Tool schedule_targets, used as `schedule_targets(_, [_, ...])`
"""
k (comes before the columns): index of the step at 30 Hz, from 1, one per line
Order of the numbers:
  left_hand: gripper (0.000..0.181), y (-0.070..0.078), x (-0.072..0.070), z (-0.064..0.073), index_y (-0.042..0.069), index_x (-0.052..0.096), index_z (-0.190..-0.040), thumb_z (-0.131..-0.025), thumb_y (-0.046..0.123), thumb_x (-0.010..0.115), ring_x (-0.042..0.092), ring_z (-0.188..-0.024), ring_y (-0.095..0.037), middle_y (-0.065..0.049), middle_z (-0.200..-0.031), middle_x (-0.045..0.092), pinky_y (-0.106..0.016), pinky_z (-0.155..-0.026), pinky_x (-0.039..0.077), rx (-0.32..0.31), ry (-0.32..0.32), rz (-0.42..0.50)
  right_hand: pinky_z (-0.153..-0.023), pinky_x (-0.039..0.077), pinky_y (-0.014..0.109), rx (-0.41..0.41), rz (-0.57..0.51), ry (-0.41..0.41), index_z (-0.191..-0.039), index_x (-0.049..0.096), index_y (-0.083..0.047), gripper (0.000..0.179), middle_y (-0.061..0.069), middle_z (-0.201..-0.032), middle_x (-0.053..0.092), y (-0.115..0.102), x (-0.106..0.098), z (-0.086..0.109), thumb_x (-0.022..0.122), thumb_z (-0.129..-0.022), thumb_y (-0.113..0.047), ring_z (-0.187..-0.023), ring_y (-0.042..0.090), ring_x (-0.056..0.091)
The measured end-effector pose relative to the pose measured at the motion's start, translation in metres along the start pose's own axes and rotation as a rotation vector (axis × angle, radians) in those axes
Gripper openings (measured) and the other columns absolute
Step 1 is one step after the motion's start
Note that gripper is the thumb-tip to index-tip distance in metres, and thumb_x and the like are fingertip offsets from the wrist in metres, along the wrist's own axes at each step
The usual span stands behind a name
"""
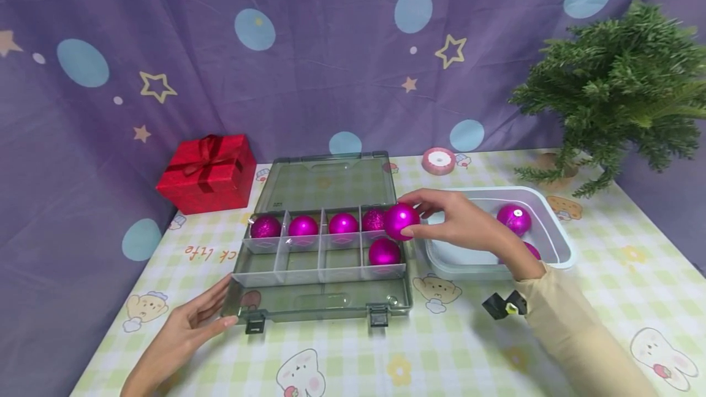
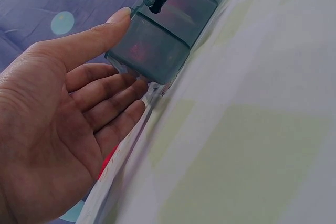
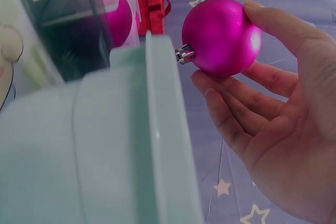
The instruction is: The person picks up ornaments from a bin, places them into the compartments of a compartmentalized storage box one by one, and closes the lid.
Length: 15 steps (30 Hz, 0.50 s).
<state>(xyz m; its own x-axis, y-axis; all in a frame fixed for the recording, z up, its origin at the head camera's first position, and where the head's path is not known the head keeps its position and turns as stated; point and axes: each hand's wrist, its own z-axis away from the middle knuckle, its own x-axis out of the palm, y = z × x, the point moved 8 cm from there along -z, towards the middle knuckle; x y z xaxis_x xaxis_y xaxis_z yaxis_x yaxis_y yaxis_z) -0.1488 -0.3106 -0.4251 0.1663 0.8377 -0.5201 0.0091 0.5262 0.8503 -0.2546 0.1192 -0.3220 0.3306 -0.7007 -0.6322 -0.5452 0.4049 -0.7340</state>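
Observation:
My right hand [image 1: 460,222] pinches a shiny magenta Christmas bauble [image 1: 401,222] between thumb and fingers, above the right end of a grey-green transparent compartment box [image 1: 317,314]. In the right wrist view, the bauble's silver cap [image 3: 185,54] points away from the palm. Magenta baubles sit in every back-row compartment, some glittery, some smooth; the held one partly covers the rightmost. Another bauble [image 1: 384,252] lies in the right compartment of the middle row. My left hand [image 1: 179,329] touches the box's front left corner, its thumb at the front and its fingers loosely extended along the side.
Right of the box, a pale plastic tub [image 1: 562,244] holds more magenta baubles [image 1: 514,219]. The box's lid [image 1: 325,184] stands open behind it. Around lie a red gift box [image 1: 209,173], a ribbon roll [image 1: 439,161], a small black object [image 1: 494,306] and an artificial tree [image 1: 623,78].

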Motion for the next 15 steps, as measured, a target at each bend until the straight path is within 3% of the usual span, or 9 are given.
schedule_targets(5, [0.075, 0.0, 0.0, 0.0, 0.001, 0.036, -0.16, -0.099, 0.024, 0.074, 0.04, -0.133, 0.006, -0.017, -0.161, 0.037, -0.007, -0.099, 0.041, 0.013, -0.001, -0.001, -0.095, 0.057, 0.048, -0.006, -0.047, -0.026, -0.135, 0.066, -0.007, 0.049, 0.001, -0.124, 0.07, -0.006, 0.011, -0.011, 0.082, -0.09, -0.021, -0.103, 0.016, 0.068])
schedule_targets(9, [0.075, -0.001, 0.0, 0.0, 0.0, 0.036, -0.159, -0.099, 0.025, 0.074, 0.039, -0.127, 0.015, -0.017, -0.161, 0.037, -0.007, -0.099, 0.041, 0.004, 0.0, 0.003, -0.094, 0.056, 0.054, -0.006, -0.069, -0.046, -0.136, 0.066, -0.007, 0.051, -0.001, -0.123, 0.07, -0.01, 0.021, -0.019, 0.082, -0.091, -0.023, -0.103, 0.017, 0.067])
schedule_targets(15, [0.076, 0.0, 0.0, 0.001, 0.001, 0.036, -0.16, -0.1, 0.027, 0.073, 0.039, -0.134, 0.002, -0.017, -0.161, 0.037, -0.007, -0.099, 0.042, -0.001, -0.003, -0.005, -0.091, 0.058, 0.05, -0.054, -0.09, -0.065, -0.135, 0.067, -0.007, 0.047, -0.002, -0.112, 0.072, -0.016, 0.035, -0.03, 0.08, -0.093, -0.022, -0.1, 0.016, 0.067])
